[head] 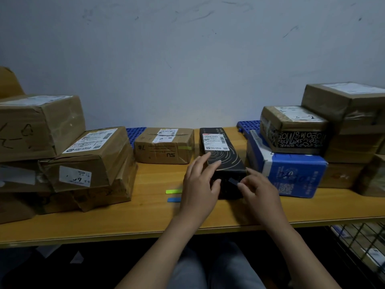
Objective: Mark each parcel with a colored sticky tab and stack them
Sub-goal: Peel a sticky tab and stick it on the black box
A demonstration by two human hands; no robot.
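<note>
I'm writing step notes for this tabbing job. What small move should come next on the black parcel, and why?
Probably press the dark tab flat onto the near end face of the black parcel: the right hand pinches it right against that face, and the left hand rests on the parcel, steadying it.

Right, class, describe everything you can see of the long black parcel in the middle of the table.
The black parcel is a long, narrow box lying flat on the wooden table, its short end towards the camera. Pale swirling lines cover its top, and a white shipping label sits at the far end. The left hand rests on its near end, while the right hand pinches a dark sticky tab against the end face.
</note>
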